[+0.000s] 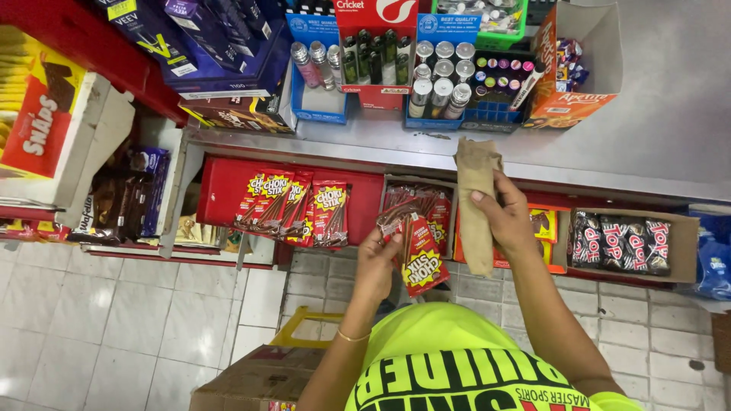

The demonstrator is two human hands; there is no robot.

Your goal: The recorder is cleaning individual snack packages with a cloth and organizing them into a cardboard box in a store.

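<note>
Below the grey tabletop point(670, 114), the left hand point(377, 262) has its fingers closed on a bunch of red snack packets point(419, 255) while the right hand point(499, 217) grips a brown paper bag point(476, 205); loosely pinched packets might slip to the floor.

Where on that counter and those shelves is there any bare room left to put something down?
The grey counter top is bare right of the orange display box. The red tray shows bare room left of its snack packets. The counter's back row of lighter displays is crowded. The left hand holds red packets; the right hand holds a brown paper bag.
</note>
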